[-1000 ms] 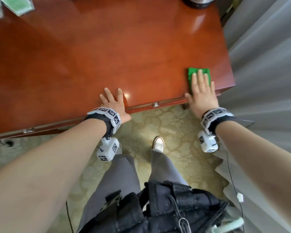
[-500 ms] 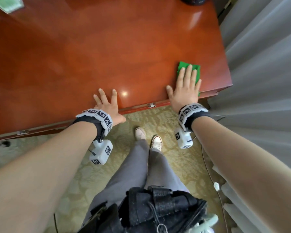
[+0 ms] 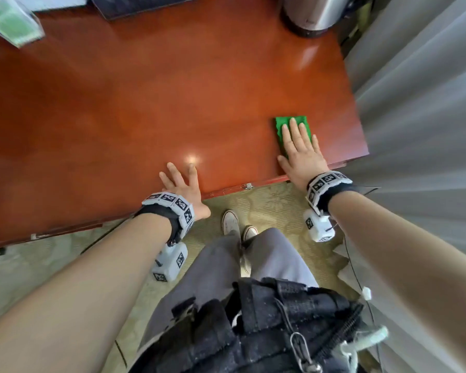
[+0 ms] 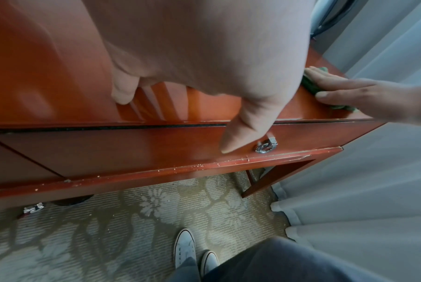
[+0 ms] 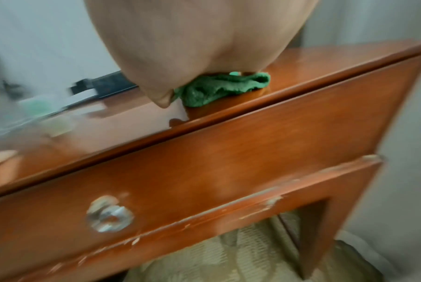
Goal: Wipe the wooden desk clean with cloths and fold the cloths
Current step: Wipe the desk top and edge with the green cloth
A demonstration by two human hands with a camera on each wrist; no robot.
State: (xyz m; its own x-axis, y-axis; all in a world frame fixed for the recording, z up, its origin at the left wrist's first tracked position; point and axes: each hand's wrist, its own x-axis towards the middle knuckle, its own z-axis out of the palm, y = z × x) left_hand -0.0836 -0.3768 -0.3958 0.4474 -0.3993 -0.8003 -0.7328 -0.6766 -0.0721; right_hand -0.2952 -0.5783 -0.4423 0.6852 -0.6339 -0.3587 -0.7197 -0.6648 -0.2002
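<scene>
A folded green cloth (image 3: 285, 127) lies on the glossy red-brown wooden desk (image 3: 145, 103) near its front right corner. My right hand (image 3: 299, 146) lies flat on the cloth with straight fingers and presses it to the wood. In the right wrist view the cloth (image 5: 219, 87) bunches out from under the palm. In the left wrist view the cloth (image 4: 310, 85) shows under the right hand's fingers. My left hand (image 3: 180, 184) rests flat and spread on the desk's front edge, holding nothing.
A steel bin or kettle (image 3: 315, 14) stands at the back right corner. A green packet (image 3: 11, 25) and a dark flat item (image 3: 137, 4) lie along the back. Grey curtains (image 3: 420, 103) hang close on the right. Drawer knobs (image 4: 265, 147) sit below the edge.
My right hand has slid the green cloth along the front right part of the desk, first leftward, then forward from the edge. The left hand has stayed flat at the front edge.
</scene>
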